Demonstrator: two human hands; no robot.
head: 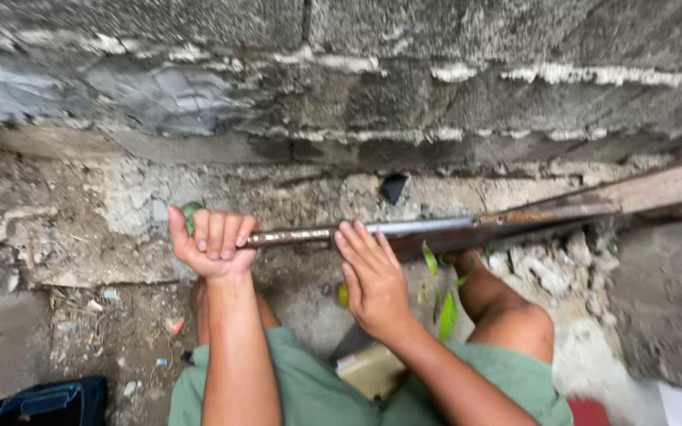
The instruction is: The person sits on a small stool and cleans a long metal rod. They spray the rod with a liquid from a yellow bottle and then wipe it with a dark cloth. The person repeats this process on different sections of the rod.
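**Two hands on a metal rod at the foot of a block wall**

The left hand (pixel 213 243) is clamped around the near end of a long metal rod (pixel 404 229), fingers curled over the top and knuckles facing the camera, with something small and green (pixel 191 211) showing just behind the thumb. The right hand (pixel 372 276) sits just beside it along the rod, fingers straight and held together, fingertips resting on the shaft rather than gripping it. From the right hand the rod runs away and slightly upward, meeting a rusty, reddish plank (pixel 641 193) that lies against the wall's base.

Beyond both hands rises a rough grey block wall (pixel 341 87) with crumbling mortar lines, and a small dark hole (pixel 393 188) opens just above the rod between them. Below the right hand are a few green leaves (pixel 445 312) and a yellowish block (pixel 371 369) near the wrist. The person squats in green shorts (pixel 309 390), bare knees either side of the forearms. A dark blue container (pixel 49 402) lies well off to the left hand's outer side on the dirt floor (pixel 112 331).
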